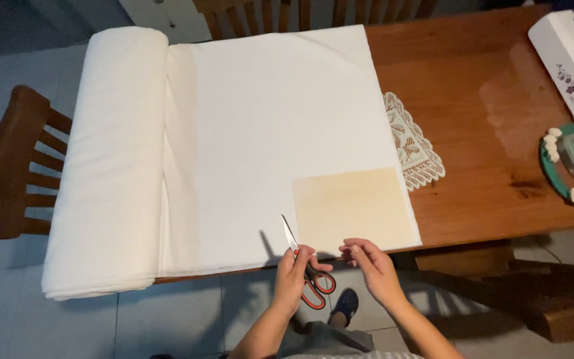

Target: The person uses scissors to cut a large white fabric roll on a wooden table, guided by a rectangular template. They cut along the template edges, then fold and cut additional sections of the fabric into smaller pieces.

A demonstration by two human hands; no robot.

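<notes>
On the far left, one wooden chair (14,166) is seen beside the table (493,113). Next to it, one big roll of white cloth (111,159) is laid on the table, and a flat sheet of it is spread out to the right. The cloth looks soft and floppy, and the roll looks heavy. The flat sheet is best held at its near edge, where it hangs by the hands.

One pair of scissors (303,266) with red handles is held in the left hand (293,272). The grip is closed around the handles, and the blades are pointed up over the near edge of the cloth. They look sharp and stiff, so the handles are the safe place to hold.

The right hand (370,262) is kept just beside, with its fingers loosely curled and nothing held in them. It is near the one tan square (350,209), which looks thin and light.

Further right, one lace mat (416,149) is tucked partly under the cloth. One white machine (573,60) and one green ring (556,173) are seen at the far right.
</notes>
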